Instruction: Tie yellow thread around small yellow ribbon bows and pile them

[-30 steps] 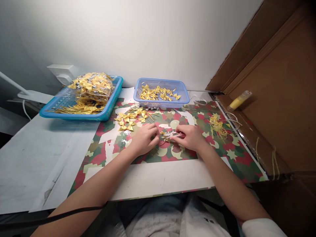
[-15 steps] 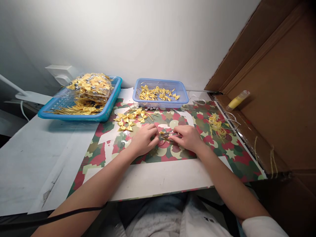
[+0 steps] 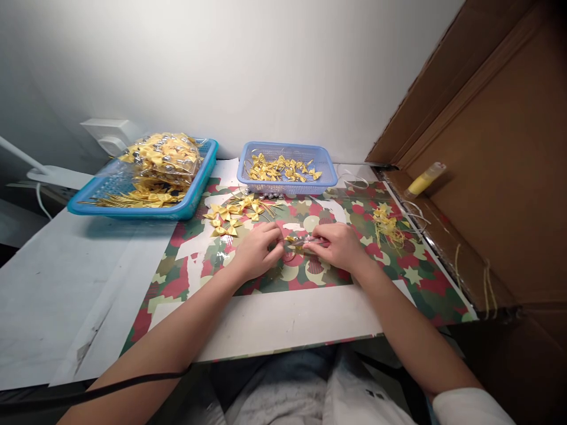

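Fingertips pinched, my left hand [image 3: 261, 251] holds a small yellow ribbon bow [image 3: 290, 239] low over the patterned sheet, at the middle of the table. The fingers hide part of the bow. My right hand [image 3: 339, 245] is closed around a small pair of snips [image 3: 306, 241], whose metal blades point left at the bow. To the left and behind my left hand lie several loose yellow bows [image 3: 225, 218] with gold cords. Silver beads [image 3: 270, 196] sit just behind them, by the front of the small basket.
A blue basket [image 3: 188, 203] with bagged bows stands back left. A smaller blue basket [image 3: 328, 176] of bows is at the back. Yellow thread scraps [image 3: 387, 227] lie right, near a yellow tube [image 3: 425, 180] on the cardboard ledge. Cardboard [image 3: 487, 147] walls the right side.
The snips' blades have shifted slightly between my hands. Both hands stay in nearly the same place, and the bows and baskets are unmoved.
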{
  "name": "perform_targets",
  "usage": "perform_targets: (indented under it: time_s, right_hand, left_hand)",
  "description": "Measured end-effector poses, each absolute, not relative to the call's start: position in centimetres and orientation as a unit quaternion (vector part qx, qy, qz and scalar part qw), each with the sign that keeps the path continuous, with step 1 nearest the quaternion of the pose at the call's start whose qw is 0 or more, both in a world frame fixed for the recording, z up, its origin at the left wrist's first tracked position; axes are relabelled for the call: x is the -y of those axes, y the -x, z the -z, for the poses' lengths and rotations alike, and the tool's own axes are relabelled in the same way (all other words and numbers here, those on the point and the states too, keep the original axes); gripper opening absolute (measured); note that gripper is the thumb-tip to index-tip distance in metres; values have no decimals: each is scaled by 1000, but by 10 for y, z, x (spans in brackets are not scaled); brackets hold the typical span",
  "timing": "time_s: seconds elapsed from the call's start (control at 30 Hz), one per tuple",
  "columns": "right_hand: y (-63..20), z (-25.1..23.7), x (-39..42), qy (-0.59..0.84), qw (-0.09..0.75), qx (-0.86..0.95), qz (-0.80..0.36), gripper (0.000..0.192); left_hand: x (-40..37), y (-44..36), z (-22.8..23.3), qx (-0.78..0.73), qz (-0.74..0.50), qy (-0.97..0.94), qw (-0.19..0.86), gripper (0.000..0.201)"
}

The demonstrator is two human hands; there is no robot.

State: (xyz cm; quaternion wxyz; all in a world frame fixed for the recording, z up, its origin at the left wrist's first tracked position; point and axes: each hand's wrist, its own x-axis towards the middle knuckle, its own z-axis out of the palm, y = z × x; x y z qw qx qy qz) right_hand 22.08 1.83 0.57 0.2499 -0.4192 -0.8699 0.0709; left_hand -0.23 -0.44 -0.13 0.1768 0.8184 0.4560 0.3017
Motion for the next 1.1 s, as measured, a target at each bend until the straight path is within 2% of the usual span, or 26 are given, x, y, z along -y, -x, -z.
perform_targets:
  time_s: [0.13,0.27,0.37,0.47,0.53,0.57,0.63,0.67,0.73,0.8,0.87,1.0,1.1]
  right_hand:
    - [-229,-4,-28,508,300,805,-55,25]
    - [-232,8,-38,575,264,774,-24,24]
    - [-226,12,-38,584,250,772,-17,20]
    - [-212,8,-29,543,262,797,-35,25]
    - [-199,4,-22,475,235,845,-75,31]
    - [-193,3,-19,445,210,866,-90,28]
    - [-183,4,-15,426,188,877,-115,12]
    - [-180,6,-14,431,202,869,-136,10]
    - [-178,9,-14,459,281,815,-215,12]
    - [-177,10,-14,473,386,714,-342,12]
    - [-176,9,-13,466,465,593,-463,23]
    - [-170,2,-4,442,505,460,-581,38]
    - [-166,-1,3,425,507,455,-596,38]
  left_hand:
    - [2,8,-1,-561,-365,-733,121,18]
    - [0,13,0,-662,-251,-706,20,18]
    - [1,12,0,-672,-215,-708,-3,15]
    - [2,9,-1,-669,-232,-706,-3,12]
    - [2,8,0,-663,-247,-707,-6,11]
    - [2,7,0,-659,-255,-707,-9,10]
    - [2,7,1,-653,-272,-706,-17,8]
    - [2,7,1,-651,-283,-704,-22,7]
    - [3,6,-1,-644,-313,-697,-33,5]
    - [5,5,-3,-622,-354,-697,-40,5]
    - [10,2,-7,-575,-388,-720,-12,6]
    - [19,-8,-9,-488,-368,-782,124,14]
    - [22,-14,-6,-495,-351,-785,126,21]
